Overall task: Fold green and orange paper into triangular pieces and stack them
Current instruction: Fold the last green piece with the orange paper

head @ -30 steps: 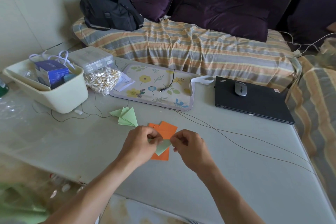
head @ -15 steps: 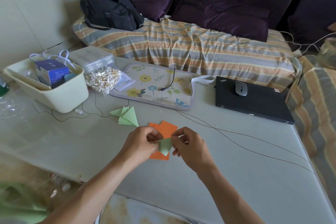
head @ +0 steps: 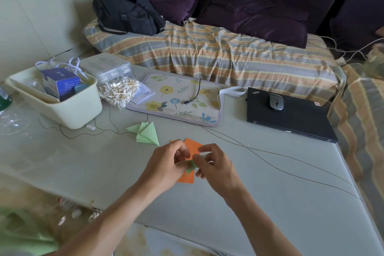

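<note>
A small green paper piece (head: 190, 166) is pinched between my left hand (head: 166, 164) and my right hand (head: 216, 166), just above the table; most of it is hidden by my fingers. Under my hands lie orange paper sheets (head: 188, 177), partly covered. A small pile of folded green triangular pieces (head: 146, 133) lies on the table up and to the left of my hands.
A cream bin (head: 68, 108) with a blue box stands at the left, beside a bag of cotton swabs (head: 118, 91). A floral mat (head: 178, 100) and a closed black laptop (head: 291, 118) with a mouse (head: 276, 101) lie farther back. Thin cables (head: 270, 160) cross the table at right.
My hands have drawn closer together around the green piece, and less of it shows than before. The orange sheets and the green pile have not moved.
</note>
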Motion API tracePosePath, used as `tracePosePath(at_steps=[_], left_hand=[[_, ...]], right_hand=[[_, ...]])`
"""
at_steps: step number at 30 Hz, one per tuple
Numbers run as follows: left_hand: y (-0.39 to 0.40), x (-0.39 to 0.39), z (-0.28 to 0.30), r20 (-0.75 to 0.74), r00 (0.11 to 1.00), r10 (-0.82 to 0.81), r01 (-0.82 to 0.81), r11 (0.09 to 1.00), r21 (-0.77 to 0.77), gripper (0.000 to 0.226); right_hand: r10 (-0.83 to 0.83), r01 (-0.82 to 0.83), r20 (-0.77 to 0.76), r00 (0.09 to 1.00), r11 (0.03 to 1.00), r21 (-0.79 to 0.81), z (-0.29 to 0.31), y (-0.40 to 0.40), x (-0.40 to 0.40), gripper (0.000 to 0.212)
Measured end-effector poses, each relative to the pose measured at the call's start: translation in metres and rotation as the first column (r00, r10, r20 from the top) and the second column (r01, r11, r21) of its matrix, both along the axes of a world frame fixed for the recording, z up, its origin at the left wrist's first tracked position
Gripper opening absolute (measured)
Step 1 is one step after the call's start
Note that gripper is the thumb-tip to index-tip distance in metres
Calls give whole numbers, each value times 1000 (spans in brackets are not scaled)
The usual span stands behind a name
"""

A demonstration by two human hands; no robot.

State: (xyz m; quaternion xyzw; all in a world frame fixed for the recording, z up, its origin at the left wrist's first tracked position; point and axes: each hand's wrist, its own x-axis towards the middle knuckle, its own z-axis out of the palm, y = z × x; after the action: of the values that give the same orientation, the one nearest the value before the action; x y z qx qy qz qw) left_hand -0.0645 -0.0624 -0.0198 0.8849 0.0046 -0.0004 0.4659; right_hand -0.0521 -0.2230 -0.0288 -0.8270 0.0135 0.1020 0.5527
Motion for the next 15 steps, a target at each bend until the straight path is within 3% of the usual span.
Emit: tracePosePath(at_steps=[7, 15], left_hand=[[4, 3, -1, -121, 980, 158, -159, 987, -3, 14], [2, 3, -4, -80, 990, 113, -112, 994, 14, 9]], right_hand=[[-69, 70, 40, 997, 997, -35, -5, -1, 4, 13], [-66, 67, 39, 997, 997, -41, -5, 0, 5, 10]])
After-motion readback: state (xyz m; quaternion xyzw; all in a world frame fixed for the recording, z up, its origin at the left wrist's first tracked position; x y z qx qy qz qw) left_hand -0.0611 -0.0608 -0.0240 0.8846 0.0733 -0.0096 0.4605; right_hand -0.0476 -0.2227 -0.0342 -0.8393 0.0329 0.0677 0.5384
